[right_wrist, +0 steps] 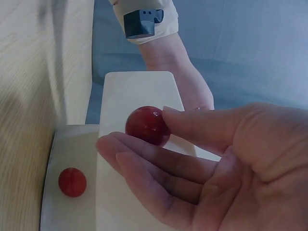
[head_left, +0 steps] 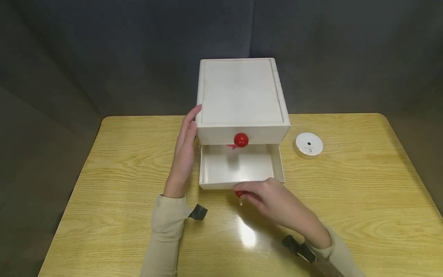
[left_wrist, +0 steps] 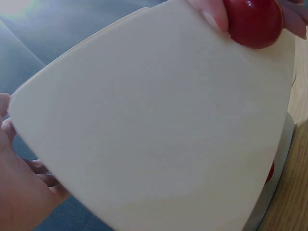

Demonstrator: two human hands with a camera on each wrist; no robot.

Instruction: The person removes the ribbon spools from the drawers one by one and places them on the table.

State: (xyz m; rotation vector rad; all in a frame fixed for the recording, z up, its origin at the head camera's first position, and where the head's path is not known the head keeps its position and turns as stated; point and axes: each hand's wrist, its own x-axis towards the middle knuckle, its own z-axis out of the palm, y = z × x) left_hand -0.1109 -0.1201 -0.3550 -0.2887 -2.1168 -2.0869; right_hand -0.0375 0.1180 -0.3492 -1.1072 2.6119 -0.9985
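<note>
Two hands are sharing the work: the left hand (head_left: 184,154) is lying flat-fingered against the cabinet (head_left: 241,96) at nine o'clock to steady it, while the right hand (head_left: 273,202) is pinching the lower knob (right_wrist: 147,125) of the pulled-out drawer (head_left: 238,165) at six o'clock.

Lower drawer (head_left: 238,165) pulled open, white, empty; its red ball knob (right_wrist: 147,126) pinched between right-hand fingertips (right_wrist: 113,144).
</note>
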